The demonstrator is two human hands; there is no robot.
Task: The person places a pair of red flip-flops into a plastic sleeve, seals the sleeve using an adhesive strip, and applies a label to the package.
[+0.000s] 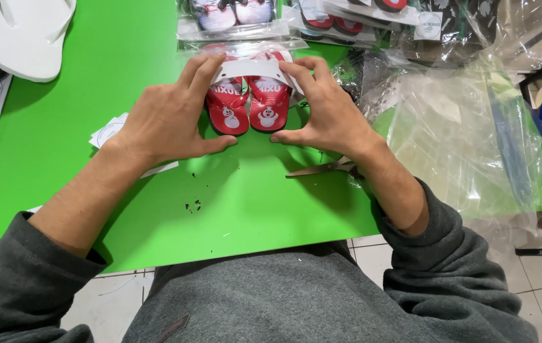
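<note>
Two small red flip-flops (249, 105) lie side by side on the green bench (61, 127), near its middle, soles up toward the person and toes pointing to six o'clock. Each one carries a little white snowman figure on its red footbed, and a white card band (252, 68) is wrapped across the strap end of the pair at twelve o'clock. Two bare hands frame them. The left hand (169, 121) sits at nine o'clock of the pair, its fingers (202, 68) pinching the card band's left end, thumb lying flat under the toes. The right hand (325, 111) sits at three o'clock, fingers gripping the band's right end, thumb touching the bench just below the right flip-flop.

One pair of scissors (322, 168) lies on the bench at five o'clock of the pair, partly hidden under the right wrist. One larger white flip-flop (29, 35) rests at ten o'clock, well apart. Several clear bags of packed flip-flops (239, 19) are stacked at twelve o'clock; how many I cannot tell. A heap of empty clear plastic bags (461, 133) spreads at three o'clock.
</note>
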